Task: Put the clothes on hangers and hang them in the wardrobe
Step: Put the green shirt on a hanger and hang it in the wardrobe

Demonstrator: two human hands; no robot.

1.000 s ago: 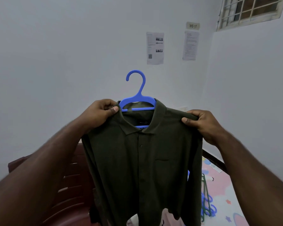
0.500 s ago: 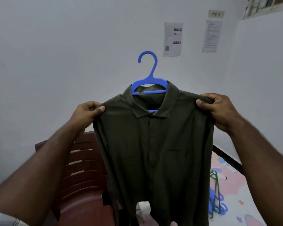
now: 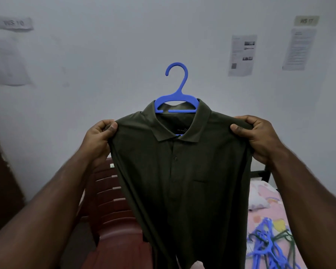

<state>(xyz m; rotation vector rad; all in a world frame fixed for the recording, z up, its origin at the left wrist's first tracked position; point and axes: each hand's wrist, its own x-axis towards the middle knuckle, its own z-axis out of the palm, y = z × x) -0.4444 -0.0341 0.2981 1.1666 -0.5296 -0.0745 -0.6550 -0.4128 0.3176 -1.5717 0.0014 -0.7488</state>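
Note:
A dark olive polo shirt (image 3: 182,171) hangs in front of me on a blue plastic hanger (image 3: 177,94), whose hook sticks up above the collar. My left hand (image 3: 99,140) pinches the shirt's left shoulder between thumb and fingers. My right hand (image 3: 256,136) grips the right shoulder the same way. Both arms are stretched forward, holding the shirt spread flat and facing me. The hanger's arms are hidden inside the shirt. No wardrobe shows clearly in this view.
A dark red plastic chair (image 3: 113,220) stands behind the shirt at lower left. A bed with a pink patterned sheet (image 3: 264,195) lies at the right, with several loose blue and green hangers (image 3: 268,245) on it. Papers (image 3: 241,55) are taped to the white wall. A dark brown surface (image 3: 0,181) edges the left.
My left hand has slid from the collar out to the shirt's left shoulder. The view has swung left, so the chair and the wall papers have shifted right.

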